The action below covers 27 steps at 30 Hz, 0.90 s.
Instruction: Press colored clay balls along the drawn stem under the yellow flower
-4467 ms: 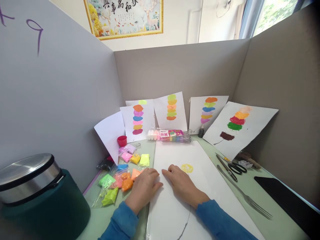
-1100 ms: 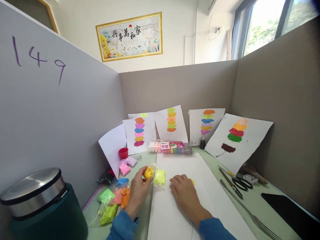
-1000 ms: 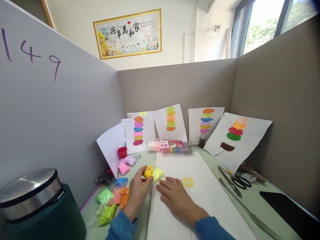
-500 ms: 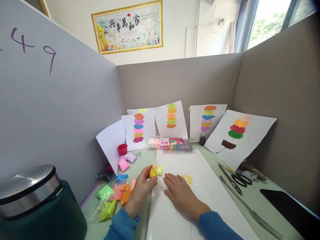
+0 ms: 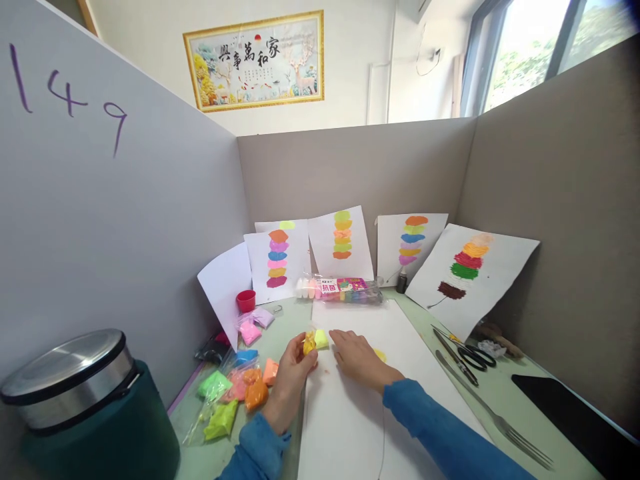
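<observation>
My left hand [image 5: 294,380] pinches a small clear bag of yellow clay [image 5: 309,343] just above the left edge of a white sheet of paper [image 5: 380,387]. A light-green clay bag [image 5: 321,339] sits right beside it. My right hand [image 5: 355,357] lies on the sheet with fingers stretched toward the two bags, partly covering a yellow clay patch [image 5: 380,355].
Several coloured clay bags [image 5: 235,393] lie left of the sheet, with a red cup [image 5: 246,301] behind. A clay multipack [image 5: 340,289] and finished colour sheets [image 5: 343,241] stand at the back wall. Scissors [image 5: 467,357], a fork [image 5: 495,417], a black pad [image 5: 570,407] right. A lidded bin [image 5: 85,407] stands near left.
Earlier both hands rested flat on the sheet. My left hand picked up the yellow clay bag; my right hand has shifted left toward it over the last second.
</observation>
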Each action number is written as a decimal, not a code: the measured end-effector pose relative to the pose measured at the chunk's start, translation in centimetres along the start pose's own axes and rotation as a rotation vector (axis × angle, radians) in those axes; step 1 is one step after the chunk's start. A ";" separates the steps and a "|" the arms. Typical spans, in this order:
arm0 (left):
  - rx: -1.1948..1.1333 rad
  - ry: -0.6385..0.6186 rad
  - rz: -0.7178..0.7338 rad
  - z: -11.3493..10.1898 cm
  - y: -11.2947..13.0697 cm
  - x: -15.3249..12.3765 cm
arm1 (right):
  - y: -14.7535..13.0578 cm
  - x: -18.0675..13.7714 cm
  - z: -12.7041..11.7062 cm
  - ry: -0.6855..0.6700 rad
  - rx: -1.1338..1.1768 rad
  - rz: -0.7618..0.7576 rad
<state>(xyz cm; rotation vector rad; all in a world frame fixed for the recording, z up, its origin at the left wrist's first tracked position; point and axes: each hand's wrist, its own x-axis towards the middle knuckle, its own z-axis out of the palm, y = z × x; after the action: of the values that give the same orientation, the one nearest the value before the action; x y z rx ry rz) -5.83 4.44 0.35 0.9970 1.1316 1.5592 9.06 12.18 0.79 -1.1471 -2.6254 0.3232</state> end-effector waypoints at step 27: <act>0.767 -0.193 0.545 0.9 -0.9 -0.3 | 0.9 -4.6 0.1 0.332 1.033 0.141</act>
<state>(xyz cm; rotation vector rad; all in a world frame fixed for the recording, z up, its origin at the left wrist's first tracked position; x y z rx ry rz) -4.74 4.44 -0.33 2.0579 1.4249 1.3808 12.64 9.38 -0.26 -0.8740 -1.6644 1.2048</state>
